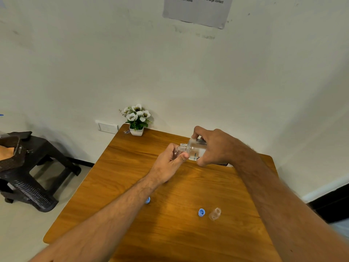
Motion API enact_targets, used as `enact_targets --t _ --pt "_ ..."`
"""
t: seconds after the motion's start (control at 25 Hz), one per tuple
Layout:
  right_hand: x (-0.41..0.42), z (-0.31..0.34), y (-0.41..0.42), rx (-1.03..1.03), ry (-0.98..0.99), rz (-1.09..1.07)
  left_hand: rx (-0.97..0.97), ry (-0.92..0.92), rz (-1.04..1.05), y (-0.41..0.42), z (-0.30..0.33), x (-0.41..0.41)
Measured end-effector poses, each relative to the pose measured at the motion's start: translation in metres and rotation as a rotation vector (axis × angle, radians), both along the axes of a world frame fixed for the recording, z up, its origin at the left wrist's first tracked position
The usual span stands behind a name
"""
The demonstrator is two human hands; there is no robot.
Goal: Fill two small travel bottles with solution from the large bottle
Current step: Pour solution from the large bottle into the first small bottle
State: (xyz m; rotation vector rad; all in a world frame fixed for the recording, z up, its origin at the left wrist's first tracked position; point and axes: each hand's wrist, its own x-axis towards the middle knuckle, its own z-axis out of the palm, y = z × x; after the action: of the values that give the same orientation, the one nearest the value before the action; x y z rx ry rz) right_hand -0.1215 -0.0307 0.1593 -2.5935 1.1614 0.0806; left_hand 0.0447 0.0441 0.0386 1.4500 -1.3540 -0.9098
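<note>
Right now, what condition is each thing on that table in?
Large bottle: uncapped, tipped sideways in right hand, mouth meeting the held travel bottle.
Held travel bottle: open, in left hand.
Second travel bottle: uncapped, on table.
Blue cap: off, beside it.

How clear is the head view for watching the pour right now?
Head view: even, soft light with no harsh glare; wide-angle bending at the table edges. The large bottle and both hands are fairly sharp; the clear spare small bottle looks faint, the forearms blurred.

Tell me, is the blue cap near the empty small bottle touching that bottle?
Apart. The head view shows bare wood between the blue cap and the empty small bottle.
</note>
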Motion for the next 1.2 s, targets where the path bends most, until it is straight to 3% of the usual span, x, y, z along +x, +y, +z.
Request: enact_targets --t 1.2 --pt "-0.0008 -0.0045 -0.0022 0.012 0.013 0.022 0.016 -0.039 -0.016 -0.0001 -0.0031 0.0001"
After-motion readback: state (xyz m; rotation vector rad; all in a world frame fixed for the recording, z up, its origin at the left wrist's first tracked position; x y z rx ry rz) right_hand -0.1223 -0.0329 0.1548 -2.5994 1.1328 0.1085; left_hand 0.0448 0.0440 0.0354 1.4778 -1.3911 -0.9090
